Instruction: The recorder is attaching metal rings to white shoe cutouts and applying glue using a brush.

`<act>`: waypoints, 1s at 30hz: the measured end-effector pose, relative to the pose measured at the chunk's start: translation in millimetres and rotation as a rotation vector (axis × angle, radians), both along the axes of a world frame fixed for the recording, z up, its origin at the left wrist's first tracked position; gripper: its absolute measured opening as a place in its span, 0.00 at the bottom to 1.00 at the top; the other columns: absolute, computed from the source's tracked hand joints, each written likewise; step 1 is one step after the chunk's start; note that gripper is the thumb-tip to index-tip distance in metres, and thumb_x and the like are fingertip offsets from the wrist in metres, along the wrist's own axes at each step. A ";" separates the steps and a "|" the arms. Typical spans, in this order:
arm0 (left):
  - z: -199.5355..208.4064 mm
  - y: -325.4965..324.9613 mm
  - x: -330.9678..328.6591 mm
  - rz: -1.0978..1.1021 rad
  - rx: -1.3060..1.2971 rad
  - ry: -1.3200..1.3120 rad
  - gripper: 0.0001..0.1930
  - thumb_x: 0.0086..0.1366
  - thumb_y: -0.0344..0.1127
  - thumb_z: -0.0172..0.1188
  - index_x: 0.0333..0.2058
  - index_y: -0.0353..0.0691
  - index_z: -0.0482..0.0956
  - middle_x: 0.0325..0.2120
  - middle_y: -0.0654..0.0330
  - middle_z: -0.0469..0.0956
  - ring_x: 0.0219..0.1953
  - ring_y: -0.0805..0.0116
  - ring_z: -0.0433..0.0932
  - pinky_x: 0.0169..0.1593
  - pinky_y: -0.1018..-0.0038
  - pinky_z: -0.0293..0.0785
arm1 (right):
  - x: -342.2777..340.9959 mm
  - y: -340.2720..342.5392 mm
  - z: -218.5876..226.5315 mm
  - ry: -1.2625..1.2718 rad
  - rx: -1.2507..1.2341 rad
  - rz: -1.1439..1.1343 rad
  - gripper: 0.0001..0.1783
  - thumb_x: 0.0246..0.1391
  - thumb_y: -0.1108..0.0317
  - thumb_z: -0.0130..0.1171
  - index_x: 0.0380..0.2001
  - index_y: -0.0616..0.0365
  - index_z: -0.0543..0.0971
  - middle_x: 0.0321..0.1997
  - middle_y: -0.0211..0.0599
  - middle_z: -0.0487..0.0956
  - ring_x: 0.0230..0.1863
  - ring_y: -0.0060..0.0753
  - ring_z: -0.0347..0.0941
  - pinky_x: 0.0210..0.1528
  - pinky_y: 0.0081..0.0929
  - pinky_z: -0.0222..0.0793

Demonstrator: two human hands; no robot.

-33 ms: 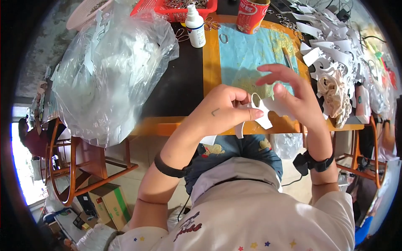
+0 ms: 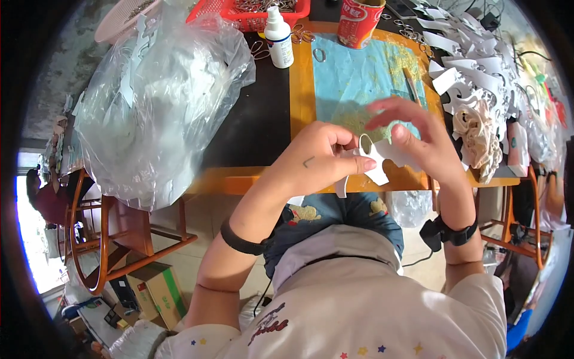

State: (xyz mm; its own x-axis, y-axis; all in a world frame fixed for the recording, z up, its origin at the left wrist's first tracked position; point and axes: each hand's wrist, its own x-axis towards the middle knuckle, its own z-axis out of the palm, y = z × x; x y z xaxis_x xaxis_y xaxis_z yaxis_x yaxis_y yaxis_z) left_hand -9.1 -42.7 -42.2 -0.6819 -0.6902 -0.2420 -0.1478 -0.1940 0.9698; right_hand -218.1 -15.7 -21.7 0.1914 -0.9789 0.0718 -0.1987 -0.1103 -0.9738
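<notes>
Head view: near the frame's centre, the left hand (image 2: pixel 311 157) pinches a white piece (image 2: pixel 378 173) in its fingers, the free end slanting toward the lower right. A thin ring (image 2: pixel 360 142) stands above, long axis near vertical, its bottom hidden. The right hand (image 2: pixel 427 146), blurred, spreads its fingers wide.

Right hand (image 2: pixel 418 140): fingers blurred. Left hand (image 2: pixel 323 157): some fingers hidden behind its back; thumb covers part of white piece (image 2: pixel 376 175). Clear plastic bag (image 2: pixel 173 113): creased film obscures contents. Pink basket (image 2: pixel 110 30), red basket (image 2: pixel 254 26), red cup (image 2: pixel 360 30): cut off by top edge. Metal pieces (image 2: pixel 263 6) in red basket: too small to tell.
</notes>
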 end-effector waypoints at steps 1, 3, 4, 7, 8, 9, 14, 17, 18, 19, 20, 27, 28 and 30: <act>2.3 1.8 -0.1 0.000 0.000 -0.001 0.11 0.56 0.35 0.69 0.27 0.32 0.79 0.22 0.66 0.74 0.25 0.81 0.68 0.29 0.81 0.63 | -3.2 0.3 -0.5 -0.001 0.000 0.000 0.16 0.55 0.57 0.63 0.33 0.63 0.81 0.30 0.31 0.80 0.34 0.22 0.73 0.36 0.23 0.69; 10.1 5.4 -0.8 0.011 0.037 -0.053 0.12 0.53 0.33 0.70 0.24 0.32 0.77 0.20 0.66 0.71 0.26 0.78 0.68 0.30 0.78 0.64 | -7.3 2.0 0.1 0.116 0.099 0.224 0.15 0.55 0.59 0.64 0.31 0.63 0.81 0.29 0.30 0.79 0.31 0.21 0.73 0.34 0.21 0.69; 7.6 5.6 -1.1 0.010 0.038 -0.053 0.12 0.53 0.33 0.70 0.24 0.32 0.77 0.20 0.66 0.71 0.26 0.78 0.68 0.30 0.78 0.64 | -7.7 3.1 5.2 0.056 0.324 0.257 0.13 0.55 0.63 0.64 0.28 0.64 0.80 0.26 0.29 0.78 0.29 0.18 0.72 0.33 0.19 0.68; 2.2 7.6 -1.5 -0.006 -0.270 -0.064 0.13 0.50 0.32 0.71 0.23 0.31 0.75 0.18 0.65 0.68 0.27 0.75 0.67 0.31 0.76 0.64 | -6.9 4.6 2.4 -0.005 0.323 0.281 0.09 0.54 0.68 0.64 0.27 0.65 0.79 0.25 0.28 0.77 0.28 0.15 0.71 0.32 0.19 0.67; 2.8 7.5 -1.9 -0.017 -0.302 -0.093 0.13 0.49 0.32 0.72 0.23 0.31 0.76 0.18 0.64 0.68 0.26 0.74 0.67 0.30 0.76 0.63 | -7.1 4.9 -0.2 -0.005 0.323 0.282 0.09 0.54 0.68 0.64 0.27 0.65 0.79 0.25 0.28 0.77 0.28 0.15 0.71 0.32 0.19 0.67; 3.7 7.3 -2.0 -0.028 -0.334 -0.122 0.13 0.48 0.32 0.72 0.24 0.32 0.77 0.18 0.64 0.69 0.26 0.73 0.66 0.30 0.76 0.63 | -7.6 5.5 -3.6 -0.021 0.293 0.263 0.09 0.54 0.69 0.64 0.27 0.65 0.79 0.25 0.28 0.77 0.28 0.15 0.70 0.32 0.19 0.67; 8.6 -0.2 4.6 -0.123 -0.306 -0.222 0.14 0.51 0.36 0.73 0.26 0.32 0.78 0.18 0.66 0.71 0.27 0.79 0.67 0.30 0.78 0.63 | -9.0 4.7 -12.6 0.033 0.182 0.192 0.09 0.55 0.68 0.64 0.27 0.64 0.79 0.25 0.27 0.77 0.28 0.15 0.70 0.31 0.19 0.66; 13.9 -1.2 4.6 -0.128 -0.131 -0.210 0.14 0.54 0.37 0.71 0.27 0.32 0.79 0.19 0.67 0.73 0.28 0.83 0.68 0.31 0.80 0.64 | -9.8 3.5 -10.8 -0.026 0.299 0.160 0.11 0.56 0.66 0.63 0.27 0.64 0.79 0.24 0.27 0.76 0.27 0.15 0.70 0.31 0.18 0.66; 15.3 -1.7 3.8 -0.119 -0.077 -0.187 0.13 0.56 0.37 0.69 0.28 0.32 0.79 0.21 0.67 0.74 0.28 0.84 0.69 0.31 0.81 0.64 | -10.7 3.4 -12.4 -0.012 0.293 0.158 0.11 0.56 0.66 0.63 0.27 0.64 0.79 0.23 0.26 0.76 0.27 0.15 0.69 0.30 0.18 0.65; 13.4 -2.5 3.3 -0.121 -0.076 -0.187 0.13 0.56 0.37 0.69 0.28 0.32 0.79 0.21 0.67 0.74 0.28 0.84 0.69 0.31 0.81 0.64 | -11.5 3.2 -13.5 0.002 0.286 0.156 0.11 0.57 0.65 0.62 0.28 0.63 0.79 0.23 0.26 0.75 0.26 0.15 0.69 0.30 0.18 0.65; 10.2 -3.2 3.2 -0.107 -0.006 -0.116 0.11 0.57 0.34 0.67 0.27 0.32 0.78 0.22 0.67 0.74 0.28 0.84 0.69 0.31 0.82 0.64 | -11.9 2.6 -13.5 0.001 0.286 0.156 0.11 0.57 0.65 0.62 0.28 0.63 0.79 0.23 0.26 0.75 0.26 0.15 0.69 0.30 0.18 0.65; -2.2 0.2 -5.5 -0.025 0.196 0.109 0.06 0.55 0.29 0.63 0.25 0.34 0.75 0.24 0.69 0.72 0.27 0.84 0.67 0.32 0.81 0.65 | -10.6 1.9 -9.8 0.024 0.270 0.171 0.10 0.55 0.66 0.64 0.28 0.64 0.79 0.22 0.25 0.75 0.26 0.15 0.69 0.30 0.19 0.65; -2.4 1.3 -5.4 -0.025 0.196 0.107 0.06 0.55 0.29 0.63 0.25 0.34 0.75 0.24 0.69 0.72 0.27 0.84 0.67 0.32 0.81 0.65 | -11.4 1.8 -10.3 0.044 0.244 0.171 0.10 0.55 0.67 0.64 0.28 0.64 0.79 0.22 0.25 0.75 0.27 0.15 0.69 0.31 0.19 0.66; -2.4 0.5 -5.8 -0.043 0.185 0.086 0.08 0.55 0.31 0.65 0.29 0.34 0.77 0.22 0.67 0.74 0.27 0.80 0.69 0.34 0.77 0.66 | -13.0 1.6 -13.5 0.057 0.183 0.152 0.09 0.55 0.67 0.64 0.28 0.64 0.79 0.22 0.26 0.75 0.28 0.16 0.69 0.32 0.20 0.65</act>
State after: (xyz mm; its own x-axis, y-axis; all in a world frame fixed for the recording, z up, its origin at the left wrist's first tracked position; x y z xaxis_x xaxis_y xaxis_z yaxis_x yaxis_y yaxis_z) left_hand -14.9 -42.2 -44.6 -0.7332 -0.6094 -0.3019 -0.0781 -0.3655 0.9275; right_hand -231.0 -14.2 -35.2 0.3357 -0.9344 -0.1194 -0.2490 0.0342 -0.9679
